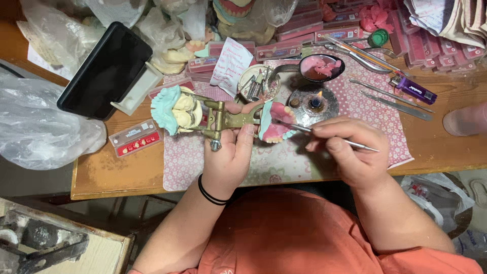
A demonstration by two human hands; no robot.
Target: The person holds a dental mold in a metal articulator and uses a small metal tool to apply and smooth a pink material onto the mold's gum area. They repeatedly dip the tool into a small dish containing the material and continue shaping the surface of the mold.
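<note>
Gripping brass articulator (223,121), left hand (229,152); right hand (350,152) pinching wax tool (324,136); red tooth-card box (136,138) left.

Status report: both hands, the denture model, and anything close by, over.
Left hand grips the brass articulator. Right hand holds a thin metal tool, tip on the pink wax denture. Lit burner burning just behind.

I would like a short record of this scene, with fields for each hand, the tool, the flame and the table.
left hand: grips a brass hinged frame carrying a plaster model and a pink wax denture
right hand: holds a thin metal instrument like a pen, tip at the denture
flame: small burner lit, just behind the denture
table: wooden, with a pink patterned mat
nearby: dark phone, purple lighter
</note>
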